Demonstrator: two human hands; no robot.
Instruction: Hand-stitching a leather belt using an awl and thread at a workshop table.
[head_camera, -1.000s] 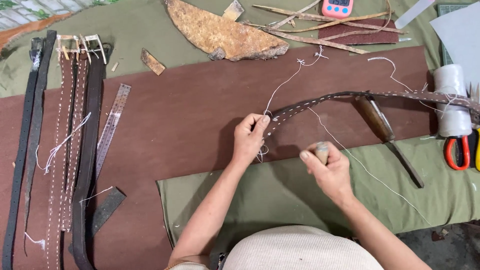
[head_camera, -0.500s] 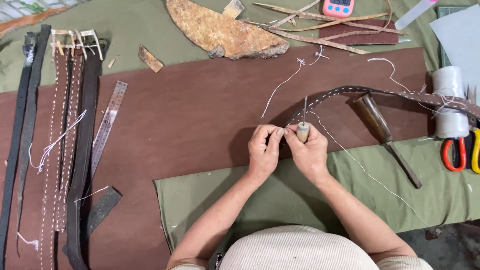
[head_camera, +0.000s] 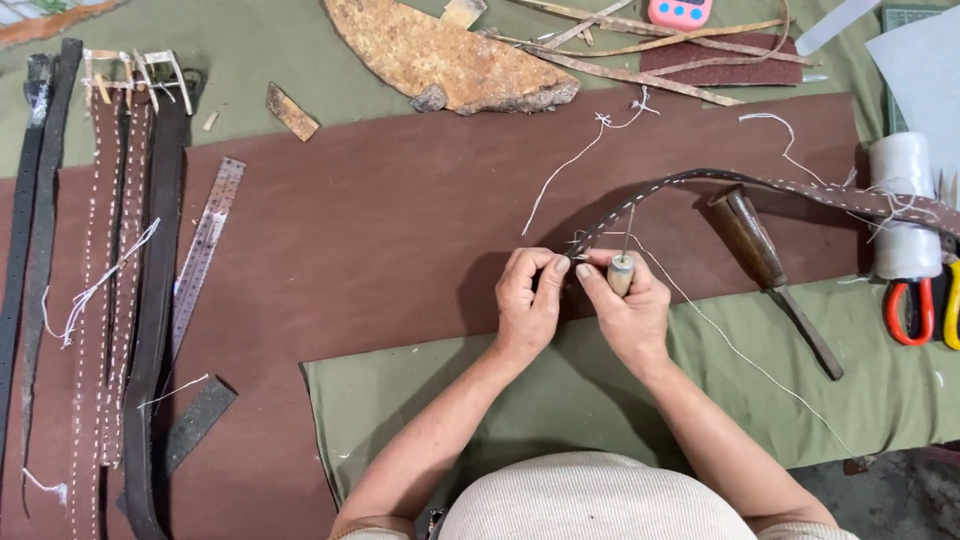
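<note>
At centre, stitched leather strap (head_camera: 700, 185) end pinched by closed left hand (head_camera: 528, 300), right hand (head_camera: 625, 305) gripping wooden-handled awl (head_camera: 621, 270) beside it; white thread (head_camera: 740, 350) trailing to 4 o'clock, chisel (head_camera: 770, 270) at 3 o'clock, steel ruler (head_camera: 205, 250) at 9 o'clock.

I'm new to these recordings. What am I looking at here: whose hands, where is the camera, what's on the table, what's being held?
There is no machine: a person works with bare hands, filmed by a camera on their head looking down. The left hand pinches the end of a dark stitched strap. The right hand holds an awl with a wooden handle, point up at the strap. White thread trails across the green cloth. Nearby lie a brown sheet, finished belts, a metal ruler, a thread spool and scissors.
</note>
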